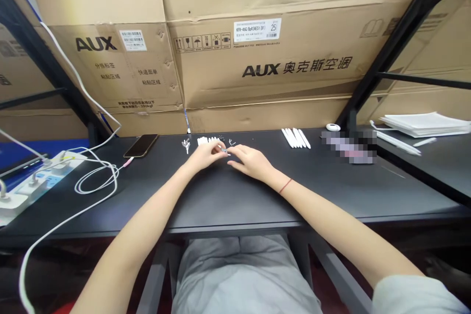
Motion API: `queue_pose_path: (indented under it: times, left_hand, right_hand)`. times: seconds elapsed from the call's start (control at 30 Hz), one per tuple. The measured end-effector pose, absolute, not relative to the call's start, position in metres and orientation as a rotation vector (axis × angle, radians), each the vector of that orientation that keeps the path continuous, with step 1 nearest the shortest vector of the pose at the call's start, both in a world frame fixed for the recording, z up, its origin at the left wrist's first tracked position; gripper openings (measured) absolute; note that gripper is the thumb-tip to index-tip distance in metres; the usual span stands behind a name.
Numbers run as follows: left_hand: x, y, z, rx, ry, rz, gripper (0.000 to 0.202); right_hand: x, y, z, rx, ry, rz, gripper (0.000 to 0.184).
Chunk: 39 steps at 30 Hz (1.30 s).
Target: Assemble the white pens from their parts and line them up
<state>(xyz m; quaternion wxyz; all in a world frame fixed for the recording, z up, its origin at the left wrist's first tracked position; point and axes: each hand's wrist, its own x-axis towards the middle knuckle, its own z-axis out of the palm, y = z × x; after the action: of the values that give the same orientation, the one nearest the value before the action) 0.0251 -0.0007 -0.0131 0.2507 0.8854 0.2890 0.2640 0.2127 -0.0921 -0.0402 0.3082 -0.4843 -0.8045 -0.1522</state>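
Note:
Both my hands rest on the black desk (pixel 228 196), meeting near its far edge. My left hand (pixel 206 153) is closed in a pinch on a small pale part (pixel 222 148) that is too small to name. My right hand (pixel 250 161) lies beside it, fingers bent toward the same part, fingertips touching it. A few tiny metal pieces (pixel 231 142) and small white parts (pixel 206 140) lie just beyond the hands, with a small metal clip-like piece (pixel 186 144) to the left.
A phone (pixel 141 145) lies at the left with a white cable (pixel 96 179) running to a power strip (pixel 22 191). Several white pens (pixel 296 138) and a white oval object (pixel 333 127) lie at the right. A stack of white sheets (pixel 427 123) sits far right. Cardboard boxes (pixel 265 54) back the desk.

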Motion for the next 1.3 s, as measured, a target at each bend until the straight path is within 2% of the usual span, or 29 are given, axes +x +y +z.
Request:
queue_pose_path:
  times: [0.1,0.3,0.5,0.63,0.73,0.87,1.3]
  left_hand:
    - [0.042,-0.015,-0.023,2.320,0.688,0.709,0.015]
    - [0.028,-0.003,-0.022,2.337,0.637,0.664,0.025]
    - [-0.018,0.047,-0.022,2.668,1.176,0.898,0.034]
    - [-0.039,0.082,-0.038,2.629,1.494,0.769,0.048]
    - [-0.039,0.096,-0.045,2.611,1.522,0.560,0.053]
    - [-0.036,0.100,-0.047,2.631,1.488,0.327,0.051]
    - [-0.037,0.075,-0.046,2.698,1.255,0.594,0.038]
  right_hand:
    - [0.205,-0.091,-0.047,-1.204,-2.215,-0.479,0.024]
    - [0.206,-0.089,-0.052,-1.182,-2.176,-0.415,0.034]
    - [0.221,-0.084,-0.053,-1.259,-1.980,-0.228,0.024]
    - [0.226,-0.079,-0.056,-1.279,-1.916,-0.132,0.021]
    - [0.226,-0.077,-0.057,-1.289,-1.959,-0.088,0.021]
    - [0.224,-0.078,-0.057,-1.312,-2.021,-0.061,0.021]
    - [0.225,-0.081,-0.056,-1.353,-2.069,-0.035,0.021]
